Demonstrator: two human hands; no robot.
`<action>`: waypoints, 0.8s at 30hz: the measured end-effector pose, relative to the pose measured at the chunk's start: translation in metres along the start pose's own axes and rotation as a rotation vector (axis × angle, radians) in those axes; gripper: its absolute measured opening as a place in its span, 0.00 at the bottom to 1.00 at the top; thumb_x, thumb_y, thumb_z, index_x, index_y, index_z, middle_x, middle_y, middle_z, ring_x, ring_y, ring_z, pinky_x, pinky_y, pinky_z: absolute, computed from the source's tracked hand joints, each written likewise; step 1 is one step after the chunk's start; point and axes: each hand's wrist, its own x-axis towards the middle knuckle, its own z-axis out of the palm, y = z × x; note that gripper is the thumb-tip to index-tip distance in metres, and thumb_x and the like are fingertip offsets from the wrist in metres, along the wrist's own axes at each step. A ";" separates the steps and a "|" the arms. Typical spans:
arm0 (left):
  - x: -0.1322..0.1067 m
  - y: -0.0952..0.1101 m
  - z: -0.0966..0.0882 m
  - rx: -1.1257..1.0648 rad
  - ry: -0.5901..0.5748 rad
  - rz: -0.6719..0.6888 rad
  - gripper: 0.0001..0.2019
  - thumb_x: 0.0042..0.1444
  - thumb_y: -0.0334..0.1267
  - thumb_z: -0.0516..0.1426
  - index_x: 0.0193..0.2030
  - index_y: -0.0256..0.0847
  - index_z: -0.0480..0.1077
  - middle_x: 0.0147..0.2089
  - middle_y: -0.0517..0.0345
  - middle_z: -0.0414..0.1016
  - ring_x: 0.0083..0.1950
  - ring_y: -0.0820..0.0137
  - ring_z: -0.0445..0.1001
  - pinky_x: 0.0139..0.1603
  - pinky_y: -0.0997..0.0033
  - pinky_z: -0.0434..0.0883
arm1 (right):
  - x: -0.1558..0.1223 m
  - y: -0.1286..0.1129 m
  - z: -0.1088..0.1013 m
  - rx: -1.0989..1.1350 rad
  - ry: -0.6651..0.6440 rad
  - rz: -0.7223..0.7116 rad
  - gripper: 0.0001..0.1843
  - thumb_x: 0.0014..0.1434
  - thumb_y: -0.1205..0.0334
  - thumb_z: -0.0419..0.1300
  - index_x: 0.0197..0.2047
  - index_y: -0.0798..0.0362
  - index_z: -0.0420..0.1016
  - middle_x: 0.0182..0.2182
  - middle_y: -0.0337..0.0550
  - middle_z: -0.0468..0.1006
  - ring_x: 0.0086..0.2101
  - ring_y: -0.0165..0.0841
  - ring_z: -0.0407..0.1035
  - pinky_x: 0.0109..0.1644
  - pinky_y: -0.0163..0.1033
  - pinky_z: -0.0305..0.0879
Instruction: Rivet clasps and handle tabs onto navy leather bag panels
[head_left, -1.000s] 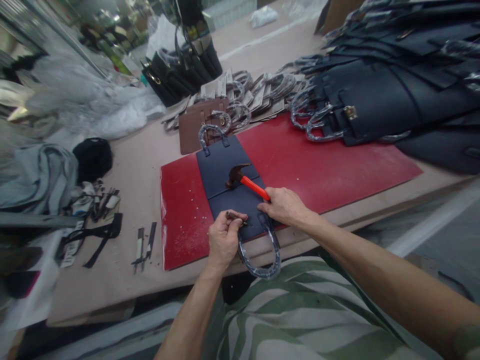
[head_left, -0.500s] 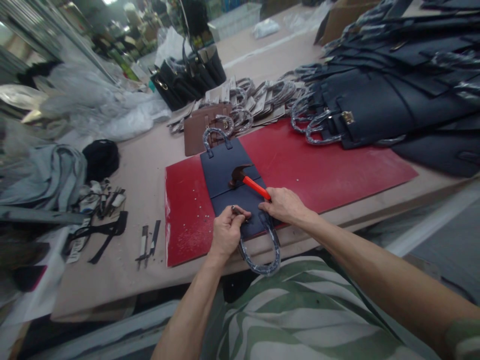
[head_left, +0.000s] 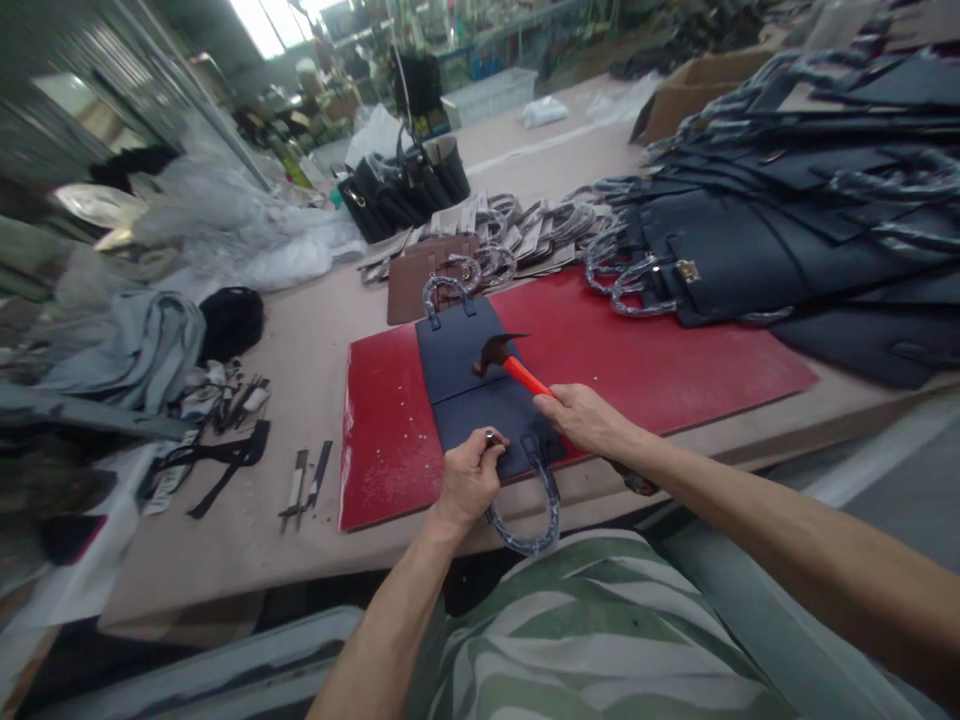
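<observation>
A flat navy bag panel [head_left: 469,375] with wrapped handles lies on a red mat [head_left: 615,350]. My right hand [head_left: 589,420] grips a hammer [head_left: 510,362] with an orange handle, its dark head raised a little over the panel's middle. My left hand [head_left: 469,478] is closed on a small metal punch [head_left: 490,436], held upright at the panel's near edge, beside the near handle [head_left: 525,505] that hangs over the table edge.
Stacks of navy bag panels [head_left: 787,230] fill the right side. A brown panel [head_left: 420,285] and wrapped handles [head_left: 525,225] lie behind the mat. Small tools [head_left: 304,485], straps and cloth sit at the left. Black bags [head_left: 405,180] stand farther back.
The camera tilted up and the view shifted. My left hand turned the small metal piece from lying sideways to upright at the panel's near edge. The hammer stays raised over the panel.
</observation>
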 end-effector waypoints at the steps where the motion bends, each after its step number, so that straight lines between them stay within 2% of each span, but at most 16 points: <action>1: -0.001 0.000 0.001 0.002 0.000 0.017 0.07 0.63 0.29 0.53 0.40 0.43 0.72 0.37 0.58 0.80 0.38 0.71 0.79 0.40 0.74 0.73 | -0.010 -0.005 -0.010 0.023 0.044 -0.028 0.20 0.67 0.52 0.44 0.26 0.51 0.62 0.20 0.37 0.66 0.22 0.29 0.61 0.27 0.35 0.51; 3: -0.002 -0.002 0.002 0.005 0.003 0.043 0.07 0.63 0.29 0.53 0.40 0.43 0.72 0.37 0.57 0.80 0.38 0.71 0.79 0.41 0.75 0.73 | -0.033 -0.013 -0.029 0.037 0.155 -0.104 0.20 0.67 0.49 0.44 0.27 0.49 0.58 0.18 0.35 0.63 0.20 0.29 0.57 0.26 0.36 0.48; 6: -0.004 -0.004 0.003 0.015 0.020 0.070 0.07 0.63 0.29 0.53 0.41 0.42 0.71 0.37 0.57 0.80 0.38 0.70 0.80 0.40 0.74 0.73 | -0.067 -0.016 -0.046 -0.099 0.279 -0.232 0.18 0.68 0.48 0.43 0.29 0.47 0.56 0.17 0.34 0.61 0.17 0.30 0.54 0.26 0.38 0.45; 9: -0.005 -0.006 0.005 0.025 0.031 0.082 0.07 0.63 0.30 0.53 0.41 0.42 0.71 0.37 0.55 0.81 0.38 0.69 0.80 0.39 0.73 0.74 | -0.087 -0.008 -0.045 -0.333 0.211 -0.309 0.17 0.68 0.51 0.43 0.30 0.47 0.58 0.17 0.37 0.65 0.17 0.32 0.57 0.25 0.39 0.41; 11: -0.005 -0.007 0.005 0.029 0.031 0.078 0.07 0.63 0.30 0.53 0.42 0.42 0.72 0.36 0.54 0.81 0.37 0.68 0.80 0.38 0.73 0.74 | -0.093 -0.006 -0.045 -0.465 0.113 -0.311 0.15 0.68 0.52 0.44 0.31 0.48 0.60 0.17 0.39 0.68 0.16 0.33 0.59 0.26 0.40 0.38; 13: -0.005 -0.008 0.005 0.025 0.030 0.078 0.07 0.63 0.30 0.53 0.42 0.42 0.72 0.36 0.54 0.81 0.36 0.68 0.80 0.38 0.72 0.74 | -0.096 -0.011 -0.048 -0.485 0.105 -0.311 0.15 0.68 0.52 0.44 0.31 0.48 0.61 0.18 0.40 0.69 0.17 0.34 0.60 0.25 0.41 0.39; 16: -0.005 -0.008 0.005 0.020 0.020 0.089 0.07 0.63 0.31 0.53 0.42 0.42 0.72 0.37 0.54 0.81 0.38 0.68 0.80 0.40 0.72 0.74 | -0.098 -0.024 -0.052 -0.365 0.292 -0.297 0.18 0.70 0.52 0.39 0.33 0.47 0.61 0.19 0.42 0.69 0.18 0.34 0.61 0.25 0.40 0.45; 18: -0.005 -0.008 0.005 0.030 0.015 0.084 0.07 0.63 0.31 0.53 0.42 0.42 0.72 0.37 0.54 0.81 0.38 0.67 0.80 0.40 0.72 0.74 | -0.099 -0.026 -0.050 -0.350 0.325 -0.312 0.19 0.70 0.53 0.37 0.32 0.47 0.61 0.18 0.41 0.68 0.17 0.33 0.60 0.25 0.39 0.46; 22: -0.006 -0.010 0.006 0.047 0.002 0.080 0.07 0.64 0.32 0.52 0.42 0.42 0.72 0.36 0.53 0.81 0.36 0.67 0.80 0.38 0.72 0.75 | -0.098 -0.016 -0.044 -0.491 0.124 -0.338 0.16 0.69 0.54 0.43 0.31 0.48 0.61 0.17 0.39 0.69 0.15 0.32 0.58 0.25 0.40 0.39; 24: -0.006 -0.011 0.006 0.048 -0.002 0.084 0.07 0.64 0.32 0.52 0.42 0.42 0.72 0.37 0.53 0.81 0.38 0.67 0.81 0.39 0.72 0.75 | -0.098 -0.015 -0.044 -0.465 0.165 -0.302 0.17 0.70 0.53 0.41 0.33 0.48 0.61 0.18 0.39 0.69 0.16 0.32 0.59 0.25 0.39 0.42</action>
